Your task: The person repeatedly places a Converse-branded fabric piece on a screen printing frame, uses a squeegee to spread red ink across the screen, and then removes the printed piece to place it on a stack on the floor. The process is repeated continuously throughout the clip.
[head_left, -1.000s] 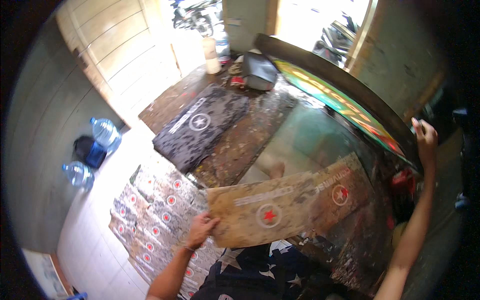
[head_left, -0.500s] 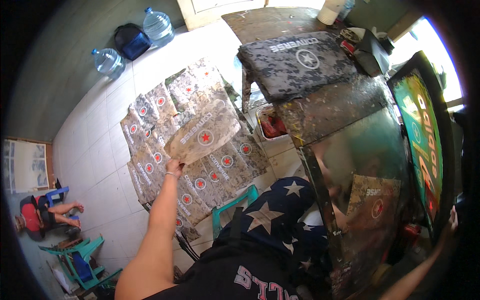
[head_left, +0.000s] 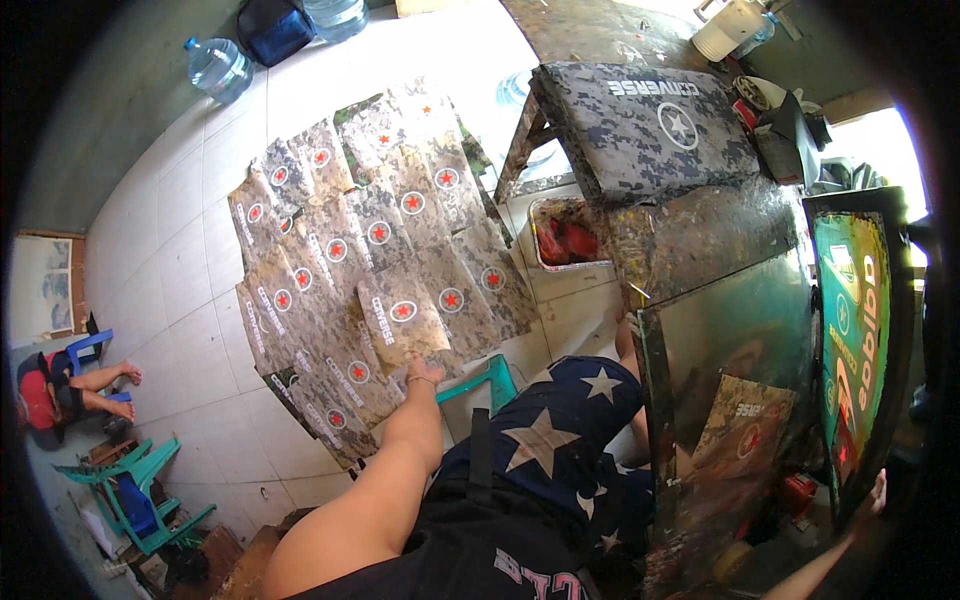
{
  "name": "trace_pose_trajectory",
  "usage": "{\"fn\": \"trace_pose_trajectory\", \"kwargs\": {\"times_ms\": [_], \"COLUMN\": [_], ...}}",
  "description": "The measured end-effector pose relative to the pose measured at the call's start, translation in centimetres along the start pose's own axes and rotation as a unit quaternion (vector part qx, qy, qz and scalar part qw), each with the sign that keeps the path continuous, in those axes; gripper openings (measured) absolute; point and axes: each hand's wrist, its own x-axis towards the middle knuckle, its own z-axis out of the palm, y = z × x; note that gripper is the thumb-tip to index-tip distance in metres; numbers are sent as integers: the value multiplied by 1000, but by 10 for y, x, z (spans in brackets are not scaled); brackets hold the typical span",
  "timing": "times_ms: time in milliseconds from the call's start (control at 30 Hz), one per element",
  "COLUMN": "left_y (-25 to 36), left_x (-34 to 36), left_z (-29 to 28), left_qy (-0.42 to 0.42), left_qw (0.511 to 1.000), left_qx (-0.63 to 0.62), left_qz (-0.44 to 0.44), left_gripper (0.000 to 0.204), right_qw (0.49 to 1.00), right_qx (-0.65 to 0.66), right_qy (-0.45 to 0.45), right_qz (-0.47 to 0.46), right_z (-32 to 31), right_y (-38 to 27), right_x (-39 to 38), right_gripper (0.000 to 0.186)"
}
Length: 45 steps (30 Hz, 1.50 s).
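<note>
My left hand (head_left: pixel 422 368) is at the lower edge of a tan camouflage sheet (head_left: pixel 387 325), fingers extended, atop overlapping similar sheets (head_left: pixel 290 265) with red star emblems on the tiled floor. My right hand (head_left: pixel 876 496), partly seen at far right, grips the dark frame of an upright, colourful printing screen (head_left: pixel 845 330). Beside that screen, another tan sheet (head_left: pixel 720 430) rests on the glass-topped work surface (head_left: pixel 730 300). A folded grey camouflage pad (head_left: pixel 650 145) sits at the table's far end.
A person (head_left: pixel 45 400) sits low at left near green plastic chairs (head_left: pixel 140 510). Water bottles (head_left: pixel 218 70) and a blue bag (head_left: pixel 270 28) line the wall. A foil tray (head_left: pixel 568 240) holding red material is beside the table; a green stool (head_left: pixel 480 385) is near my legs.
My view has swung left and down. My left hand has moved the sheet from over the table onto those on the floor, and its fingers have loosened. My right hand stays on the screen frame.
</note>
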Motion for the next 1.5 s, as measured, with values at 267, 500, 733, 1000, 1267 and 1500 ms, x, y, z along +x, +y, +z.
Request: {"fn": "trace_pose_trajectory", "kwargs": {"times_ms": [267,500,733,1000,1267,1500], "left_y": [124,281,349,355,355,352], "left_x": [-104,-379,-467,-459,-468,-468], "left_z": [-72,-131,-49,-27,-24,-24], "left_qy": [307,22,12,57,60,56], "left_qw": [898,613,399,405,415,420], "left_qx": [-287,-265,184,266,263,260], "left_qz": [132,744,898,873,869,868], "left_gripper": [17,16,58,65,65,65], "right_qw": [997,982,981,994,989,977], "right_qx": [-47,-52,-28,12,-1,-55], "right_qy": [7,117,172,111,142,189], "right_qz": [-68,-139,-86,9,-37,-78], "right_z": [18,49,45,19,19,31], "right_y": [-14,-100,-156,-167,-153,-144], "right_x": [-6,-41,-46,-43,-35,-16], "right_gripper": [60,54,59,51,56,57]}}
